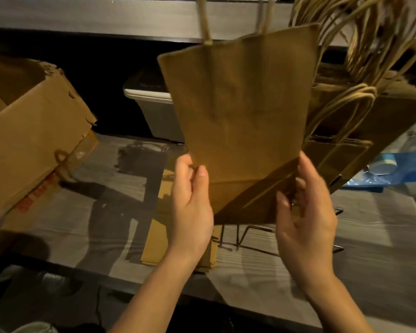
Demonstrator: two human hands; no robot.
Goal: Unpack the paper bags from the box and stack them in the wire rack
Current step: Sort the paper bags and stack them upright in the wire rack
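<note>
A grey wood-grain table [370, 236] runs across the dim scene, crossed by hard dark shadows. Above it at the back hangs a grey shelf [106, 18], with blackness beneath. In that dark gap stands a grey plastic tub [154, 116] with a pale rim. Blue plastic sheeting [408, 162] lies at the far right

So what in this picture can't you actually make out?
- Head view, cardboard box: its inside is unseen; a wall faces the camera and the left edge cuts it off.
- Head view, wire rack: mostly hidden by the held paper bag, left hand and right hand; only low wires show.
- Head view, grey bin: contents too dark, right part behind the bag.
- Head view, handles: cut off by the top edge.
</note>
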